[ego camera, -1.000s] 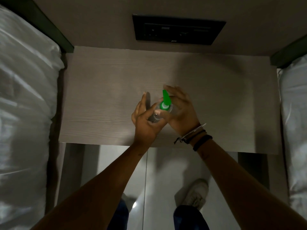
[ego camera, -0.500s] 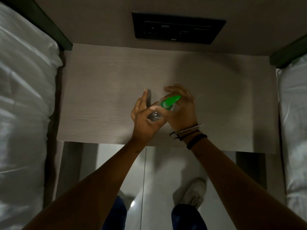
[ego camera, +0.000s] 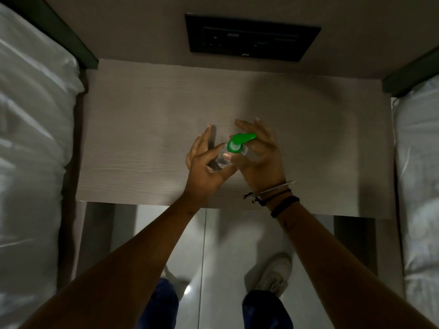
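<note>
A small clear pump bottle (ego camera: 222, 160) with a green pump head (ego camera: 238, 142) stands upright on the wooden bedside table (ego camera: 142, 143). My left hand (ego camera: 205, 167) grips the bottle's body, thumb across its front and fingers behind. My right hand (ego camera: 259, 155) is cupped around the green pump head, thumb at the collar and fingers curved past the spout, which points right. The bottle's lower part is hidden by my left hand.
White bedding (ego camera: 31, 138) lies along the left and more bedding (ego camera: 418, 174) along the right of the table. A black switch and socket panel (ego camera: 251, 36) is on the wall behind. Below the table edge are the glossy floor and my white shoes (ego camera: 273, 276).
The green spout has turned clockwise, from pointing away from me to pointing right, under my right hand. My left hand has kept its grip on the bottle.
</note>
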`<action>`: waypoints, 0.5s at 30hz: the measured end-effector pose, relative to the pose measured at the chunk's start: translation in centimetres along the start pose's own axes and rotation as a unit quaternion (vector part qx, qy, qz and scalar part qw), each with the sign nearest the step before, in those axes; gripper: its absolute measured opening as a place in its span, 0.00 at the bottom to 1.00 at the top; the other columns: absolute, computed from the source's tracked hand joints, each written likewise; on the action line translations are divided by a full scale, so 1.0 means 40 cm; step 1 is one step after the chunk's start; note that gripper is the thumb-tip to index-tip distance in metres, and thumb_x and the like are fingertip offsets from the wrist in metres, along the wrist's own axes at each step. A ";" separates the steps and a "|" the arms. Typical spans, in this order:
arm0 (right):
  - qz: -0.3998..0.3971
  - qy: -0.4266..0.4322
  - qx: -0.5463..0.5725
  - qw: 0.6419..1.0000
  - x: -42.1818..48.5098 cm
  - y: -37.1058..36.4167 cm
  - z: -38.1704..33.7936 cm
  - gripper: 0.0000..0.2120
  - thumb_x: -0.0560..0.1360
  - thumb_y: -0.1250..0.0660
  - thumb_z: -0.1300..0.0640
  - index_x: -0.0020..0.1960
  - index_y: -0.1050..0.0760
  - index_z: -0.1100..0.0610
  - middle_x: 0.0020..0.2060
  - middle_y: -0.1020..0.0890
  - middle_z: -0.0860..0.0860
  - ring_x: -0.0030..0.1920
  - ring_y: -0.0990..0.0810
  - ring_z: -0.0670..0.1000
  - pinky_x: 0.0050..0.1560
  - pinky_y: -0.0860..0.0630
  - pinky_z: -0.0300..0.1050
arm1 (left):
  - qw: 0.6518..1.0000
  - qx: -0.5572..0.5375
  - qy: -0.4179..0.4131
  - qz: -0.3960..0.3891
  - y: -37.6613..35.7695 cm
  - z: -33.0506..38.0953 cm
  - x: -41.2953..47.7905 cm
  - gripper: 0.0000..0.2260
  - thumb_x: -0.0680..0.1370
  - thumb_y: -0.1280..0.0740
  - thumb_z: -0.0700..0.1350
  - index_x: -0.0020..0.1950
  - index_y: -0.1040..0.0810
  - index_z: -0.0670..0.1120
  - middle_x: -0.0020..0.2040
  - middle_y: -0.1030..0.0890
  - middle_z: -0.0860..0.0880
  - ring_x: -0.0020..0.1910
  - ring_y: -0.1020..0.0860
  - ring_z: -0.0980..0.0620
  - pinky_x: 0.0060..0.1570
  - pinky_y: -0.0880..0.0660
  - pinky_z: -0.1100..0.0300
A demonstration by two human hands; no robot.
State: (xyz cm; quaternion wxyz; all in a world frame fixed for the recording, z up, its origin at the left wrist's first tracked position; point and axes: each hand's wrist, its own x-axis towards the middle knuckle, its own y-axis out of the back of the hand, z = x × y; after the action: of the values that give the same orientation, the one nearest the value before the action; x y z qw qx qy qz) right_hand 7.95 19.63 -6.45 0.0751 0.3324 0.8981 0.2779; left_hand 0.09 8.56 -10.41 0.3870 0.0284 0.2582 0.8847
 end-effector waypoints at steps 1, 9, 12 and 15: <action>0.016 -0.009 0.020 1.000 -0.006 -0.011 -0.004 0.14 0.65 0.25 0.60 0.49 0.19 0.61 0.60 0.20 0.58 0.69 0.33 0.60 0.73 0.40 0.45 | 1.000 -0.002 -0.003 0.007 -0.002 -0.001 0.001 0.23 0.70 0.24 0.47 0.64 0.22 0.46 0.78 0.39 0.43 0.77 0.44 0.42 0.75 0.42 0.38; 0.124 -0.028 0.019 0.992 -0.062 -0.057 0.005 0.14 0.66 0.26 0.59 0.51 0.20 0.53 0.57 0.18 0.53 0.63 0.25 0.58 0.61 0.30 0.69 | 0.999 0.010 -0.026 0.022 -0.019 -0.023 -0.007 0.24 0.69 0.35 0.62 0.61 0.21 0.52 0.75 0.39 0.53 0.76 0.45 0.46 0.73 0.48 0.43; 0.120 -0.074 0.016 0.990 -0.067 -0.058 -0.011 0.18 0.66 0.26 0.55 0.55 0.23 0.53 0.58 0.19 0.52 0.67 0.29 0.56 0.63 0.32 0.68 | 0.999 0.007 -0.017 0.027 -0.022 -0.033 -0.008 0.23 0.69 0.33 0.61 0.62 0.23 0.54 0.76 0.40 0.52 0.76 0.46 0.50 0.73 0.49 0.45; 0.086 -0.078 0.013 0.993 -0.074 -0.034 -0.021 0.28 0.64 0.23 0.54 0.61 0.27 0.58 0.63 0.24 0.58 0.67 0.30 0.58 0.65 0.32 0.66 | 1.000 0.017 0.003 0.017 -0.023 -0.035 -0.010 0.23 0.70 0.26 0.54 0.64 0.23 0.52 0.78 0.40 0.46 0.76 0.48 0.51 0.75 0.49 0.40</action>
State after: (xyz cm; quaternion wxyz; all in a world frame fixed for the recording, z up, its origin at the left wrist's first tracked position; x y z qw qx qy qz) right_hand 9.20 16.53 -6.62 0.1165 0.4296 0.8613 0.2449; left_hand 0.64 8.19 -11.99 0.3707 0.0363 0.2740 0.8867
